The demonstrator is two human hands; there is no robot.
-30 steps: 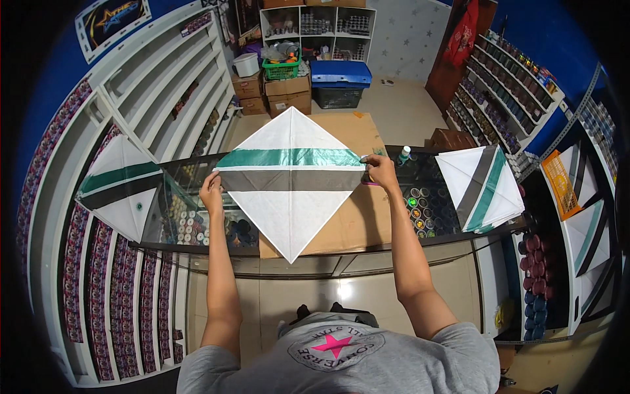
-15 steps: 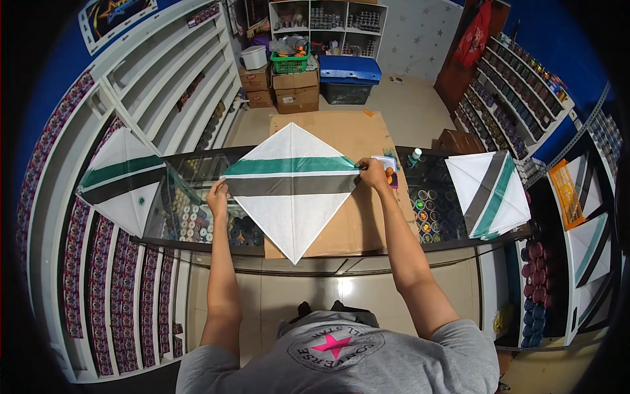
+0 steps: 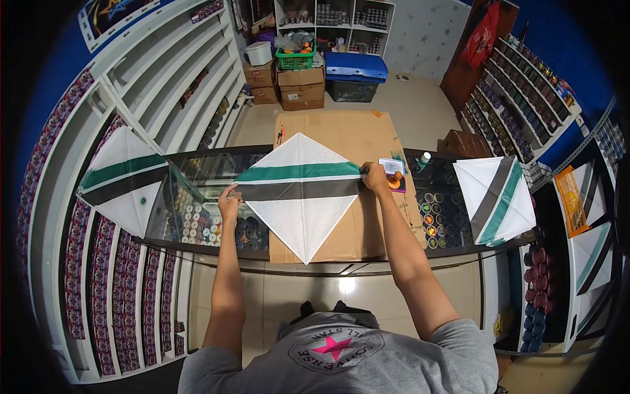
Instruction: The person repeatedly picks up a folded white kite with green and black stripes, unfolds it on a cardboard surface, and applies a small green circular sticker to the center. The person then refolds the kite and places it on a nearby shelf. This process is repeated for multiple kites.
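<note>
A white diamond-shaped kite [image 3: 302,226] with a green stripe and a dark grey stripe across it is stretched between my hands, above a cardboard sheet [image 3: 341,125] on the glass counter. At its left corner, my left hand [image 3: 229,202] pinches the edge between the fingers. My right hand [image 3: 375,177] grips the opposite corner, where the stripes end. Just right of that hand, on the cardboard, are an orange-handled stamp [image 3: 396,182] and an open, pale-lidded ink pad [image 3: 392,165], partly covered by the stamp.
A stack of similar kites [image 3: 495,203] lies on the counter's right end, and another striped kite [image 3: 125,180] is at the left end. A small bottle [image 3: 424,159] stands beyond the stamp. Thread spools [image 3: 197,217] show under the glass. Shelves [image 3: 177,85] flank both sides.
The kite's upper tip now sits slightly lower against the cardboard, with both hands still on its side corners. The whole view has shifted slightly.
</note>
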